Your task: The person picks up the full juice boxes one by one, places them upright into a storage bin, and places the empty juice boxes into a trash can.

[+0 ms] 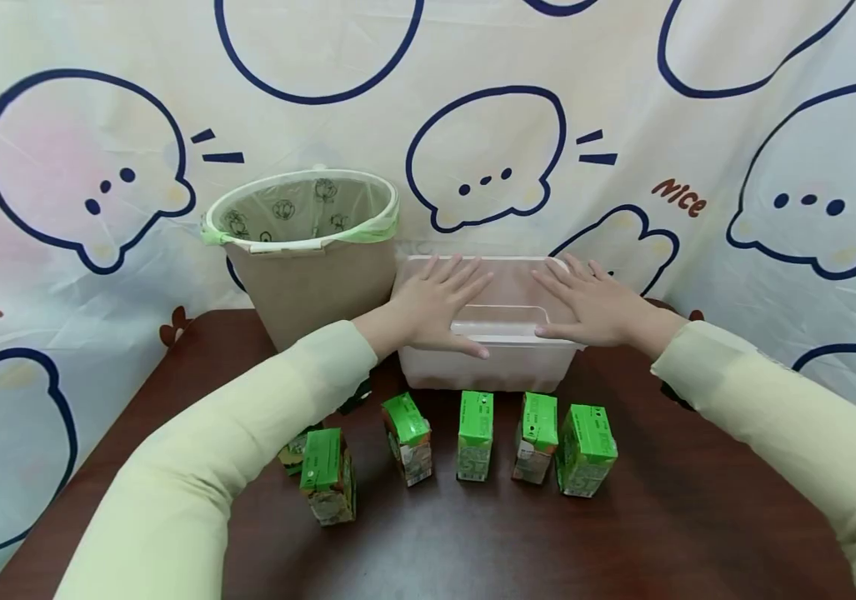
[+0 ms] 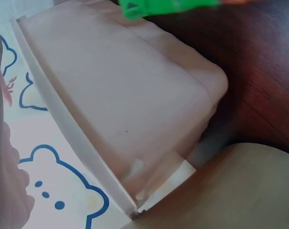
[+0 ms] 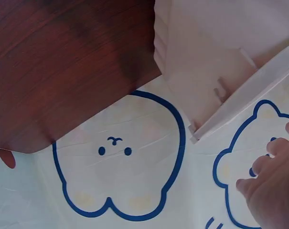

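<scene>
In the head view, both of my hands are spread flat, palms down, above a whitish plastic bin (image 1: 488,371). My left hand (image 1: 437,310) is over the bin's left part, and my right hand (image 1: 594,307) is at its right end. Neither one holds anything; whether they touch the rim I cannot tell. The left wrist view shows the bin's side (image 2: 130,86) with fingers of the left hand (image 2: 11,181) at the edge. Fingers of the right hand (image 3: 275,174) appear beyond the bin's rim in the right wrist view. Several small green-topped drink cartons (image 1: 476,437) stand in front of the bin.
A brown trash can (image 1: 315,287) with a patterned liner stands left of the bin. Another carton (image 1: 293,454) is partly hidden by the left sleeve. The dark wooden table (image 1: 458,550) meets a curtain (image 1: 488,50) printed with cartoon bears behind.
</scene>
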`<state>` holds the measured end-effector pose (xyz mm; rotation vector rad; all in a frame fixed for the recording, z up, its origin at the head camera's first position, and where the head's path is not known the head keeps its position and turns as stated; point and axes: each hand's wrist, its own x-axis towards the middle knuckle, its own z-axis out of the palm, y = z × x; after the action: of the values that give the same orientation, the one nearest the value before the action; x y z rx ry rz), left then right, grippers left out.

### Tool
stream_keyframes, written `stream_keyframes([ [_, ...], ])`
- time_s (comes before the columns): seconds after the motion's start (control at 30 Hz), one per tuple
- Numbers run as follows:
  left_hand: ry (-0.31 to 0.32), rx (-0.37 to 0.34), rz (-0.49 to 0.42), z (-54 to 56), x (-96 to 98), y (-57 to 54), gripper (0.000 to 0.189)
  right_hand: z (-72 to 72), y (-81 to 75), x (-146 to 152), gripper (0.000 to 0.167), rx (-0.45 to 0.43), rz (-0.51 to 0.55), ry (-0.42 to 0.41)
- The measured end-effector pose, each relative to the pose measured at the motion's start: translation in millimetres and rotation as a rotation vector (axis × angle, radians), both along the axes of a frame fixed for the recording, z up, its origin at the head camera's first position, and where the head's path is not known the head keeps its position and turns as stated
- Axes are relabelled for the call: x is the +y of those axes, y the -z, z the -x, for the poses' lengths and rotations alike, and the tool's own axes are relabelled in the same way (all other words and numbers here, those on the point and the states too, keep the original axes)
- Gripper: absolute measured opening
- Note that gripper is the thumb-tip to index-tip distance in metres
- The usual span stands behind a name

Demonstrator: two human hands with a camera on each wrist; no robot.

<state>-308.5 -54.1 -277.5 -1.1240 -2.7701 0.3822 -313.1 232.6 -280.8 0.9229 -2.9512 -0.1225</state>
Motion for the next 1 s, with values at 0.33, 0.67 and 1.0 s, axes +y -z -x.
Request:
stream_keyframes([
  [0.33, 0.123, 0.048, -0.059, -25.2, -35.6, -1.5, 0.111, 2.5, 6.8, 26, 0.086, -0.019, 0.129, -0.069],
  [0.67, 0.221, 0.113, -0.174, -56.2, -77.5, -4.8, 0.110, 6.5, 22.1, 51, 0.079, -0.064, 0.214, -0.020],
  [1.0, 0.258, 0.156, -0.366, -86.0, -130.9, 3.2, 0.107, 13.4, 32.3, 62, 0.076, -0.044, 0.257, -0.018],
])
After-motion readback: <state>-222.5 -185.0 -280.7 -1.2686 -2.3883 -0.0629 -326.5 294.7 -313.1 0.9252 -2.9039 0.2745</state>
